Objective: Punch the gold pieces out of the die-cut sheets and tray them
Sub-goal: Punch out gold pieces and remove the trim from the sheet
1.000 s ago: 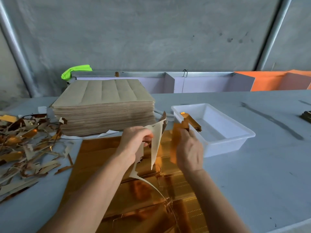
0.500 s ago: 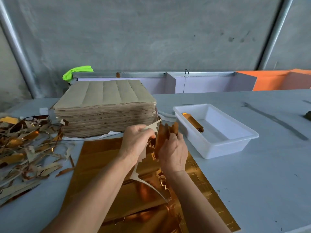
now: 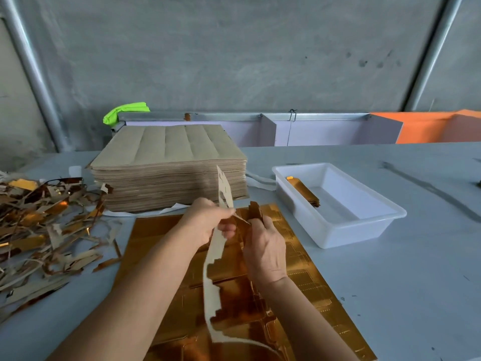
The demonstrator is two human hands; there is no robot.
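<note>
The grey table [image 3: 377, 282] runs wide to the right of the two hands, bare out to its near and far edges, while its left side is crowded with a heap of gold and tan scrap strips [image 3: 44, 230]. Behind the hands stands a tall stack of tan die-cut sheets [image 3: 169, 173], its near edge just beyond the fingers. Under the hands lies a gold die-cut sheet [image 3: 161, 259], its right edge close to the white tray [image 3: 364, 230], which sits to the right of and a little beyond the right hand. A few gold pieces [image 3: 304, 190] lean inside the tray along its left wall.

The left hand [image 3: 208, 222] pinches a long tan waste strip [image 3: 217, 259] that rises above the fingers and trails down toward the near edge of the table. The right hand [image 3: 265, 248] has its fingers curled round a small gold piece [image 3: 255, 211], held just right of the strip and touching it.

Half a second ago the hands were pressed together with the strip bunched between them; now the strip stands taller and hangs straighter. A second ago the right hand was up beside the tray's near corner, and it is lower now, over the sheet.

I can read no writing or label anywhere.
</note>
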